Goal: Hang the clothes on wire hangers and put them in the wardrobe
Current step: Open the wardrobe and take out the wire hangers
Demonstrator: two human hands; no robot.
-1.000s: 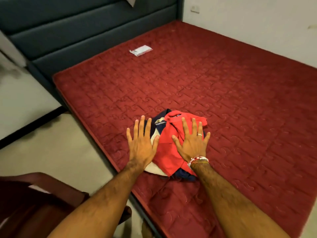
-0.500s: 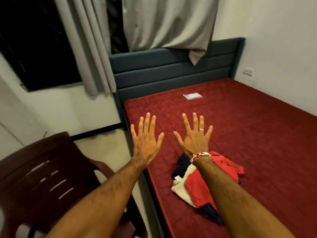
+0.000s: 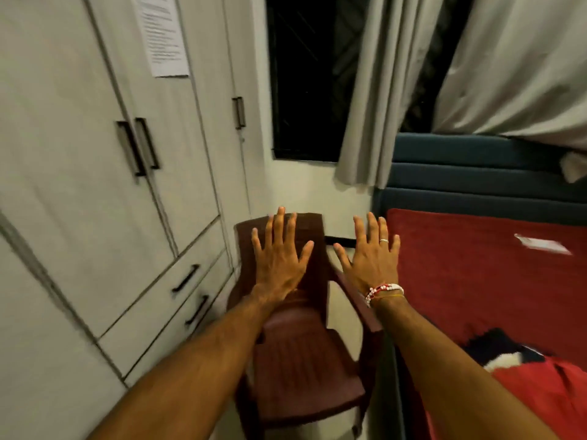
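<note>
A white wardrobe (image 3: pixel 95 192) with black handles fills the left side, all its doors closed. A pile of clothes (image 3: pixel 540 373), red, navy and white, lies on the red mattress (image 3: pixel 476 281) at the lower right. My left hand (image 3: pixel 279 255) and my right hand (image 3: pixel 370 258) are both held out flat in the air with fingers spread, holding nothing. They hover in front of the brown chair, well left of the clothes. No hanger is in view.
A brown plastic chair (image 3: pixel 301 350) stands between the wardrobe and the bed. Behind it are a dark window (image 3: pixel 305 77) and grey curtains (image 3: pixel 381 90). A white packet (image 3: pixel 540 244) lies on the mattress near the blue headboard (image 3: pixel 476 182). Drawers sit low in the wardrobe.
My view has swung left from the bed and clothes to the wardrobe and chair. Both hands stay open and spread, now away from the clothes pile.
</note>
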